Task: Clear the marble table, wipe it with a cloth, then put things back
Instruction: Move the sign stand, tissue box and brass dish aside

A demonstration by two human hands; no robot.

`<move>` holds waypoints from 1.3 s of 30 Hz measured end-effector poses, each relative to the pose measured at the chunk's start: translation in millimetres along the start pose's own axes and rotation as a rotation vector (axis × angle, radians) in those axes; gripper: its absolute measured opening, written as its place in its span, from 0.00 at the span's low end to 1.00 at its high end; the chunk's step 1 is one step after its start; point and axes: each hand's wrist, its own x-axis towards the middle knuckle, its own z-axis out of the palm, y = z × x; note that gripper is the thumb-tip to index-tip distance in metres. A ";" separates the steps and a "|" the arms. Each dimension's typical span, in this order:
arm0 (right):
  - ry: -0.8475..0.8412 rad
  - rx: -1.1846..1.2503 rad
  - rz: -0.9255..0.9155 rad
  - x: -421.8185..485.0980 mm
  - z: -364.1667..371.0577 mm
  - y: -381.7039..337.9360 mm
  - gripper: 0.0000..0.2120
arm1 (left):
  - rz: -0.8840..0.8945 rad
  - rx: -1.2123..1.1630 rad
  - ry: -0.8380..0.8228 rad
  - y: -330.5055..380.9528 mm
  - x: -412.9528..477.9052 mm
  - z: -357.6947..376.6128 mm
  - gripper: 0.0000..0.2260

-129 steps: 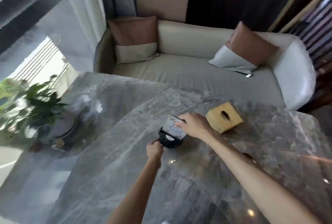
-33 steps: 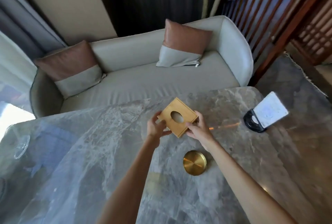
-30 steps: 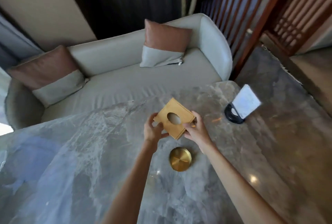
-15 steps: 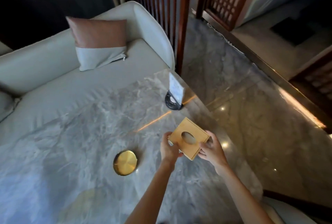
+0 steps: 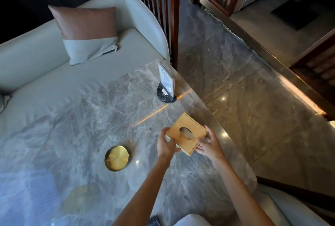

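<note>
A square wooden tissue box (image 5: 190, 138) with an oval hole in its top is held over the right part of the grey marble table (image 5: 72, 126). My left hand (image 5: 165, 144) grips its left edge and my right hand (image 5: 208, 144) holds its right corner. Whether the box touches the table I cannot tell. A round brass dish (image 5: 117, 158) lies on the marble to the left of my hands. A card stand with a black round base (image 5: 165, 88) stands near the table's far right edge.
A pale grey sofa (image 5: 54, 66) with a brown and grey cushion (image 5: 87, 33) runs along the table's far side. Dark wooden slat screens (image 5: 163, 8) rise behind it. The table's right edge drops to a glossy marble floor (image 5: 262, 108).
The card stand went from the table's middle to its far right edge. Both hands then picked up the tissue box and carried it right, toward the right edge. My view turned right.
</note>
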 end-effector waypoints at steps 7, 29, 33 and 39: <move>0.476 -0.714 -0.499 -24.1 60.3 -12.6 0.26 | 0.058 0.214 0.067 -1.0 8.8 -47.6 0.25; -0.217 -0.705 -0.205 -47.0 231.1 92.6 0.09 | -0.126 0.398 0.172 -108.8 27.9 -226.8 0.26; -0.114 -0.667 -0.222 -62.7 165.2 95.8 0.08 | -0.082 0.346 0.108 -125.6 11.0 -171.0 0.25; 0.069 -0.454 -0.080 -72.7 44.0 120.1 0.08 | -0.046 0.409 -0.153 -112.6 -40.1 -67.1 0.18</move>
